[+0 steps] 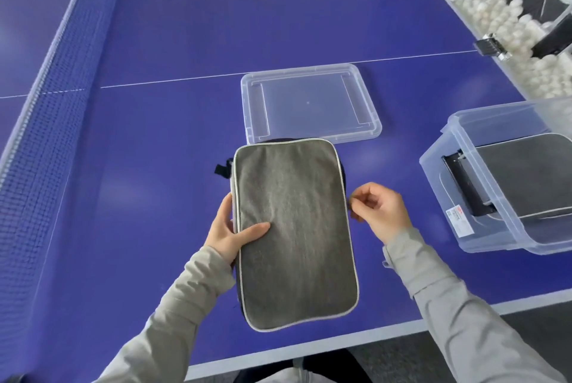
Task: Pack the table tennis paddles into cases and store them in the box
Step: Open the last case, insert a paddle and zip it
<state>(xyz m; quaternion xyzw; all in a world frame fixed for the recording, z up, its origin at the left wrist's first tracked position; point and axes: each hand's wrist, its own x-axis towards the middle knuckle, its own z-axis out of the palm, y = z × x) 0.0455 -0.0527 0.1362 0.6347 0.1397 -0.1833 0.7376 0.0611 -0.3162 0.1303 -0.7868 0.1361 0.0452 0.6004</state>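
Observation:
A grey fabric paddle case (294, 234) with pale piping lies lengthwise over the near part of the blue table. My left hand (230, 229) grips its left edge, thumb laid on top. My right hand (376, 210) is at the case's right edge, thumb and forefinger pinched together on what looks like the zipper pull, which is too small to make out. A black strap (222, 168) sticks out at the case's upper left. The clear plastic box (464, 196) stands at the right with another grey case (532, 172) inside it. No bare paddle is visible.
The box's clear lid (309, 102) lies flat just beyond the case. The net (55, 73) runs along the left. A trough of several white balls (495, 20) lines the table's right edge, with a metal clamp (492, 46). The table's near edge (309, 348) is close to me.

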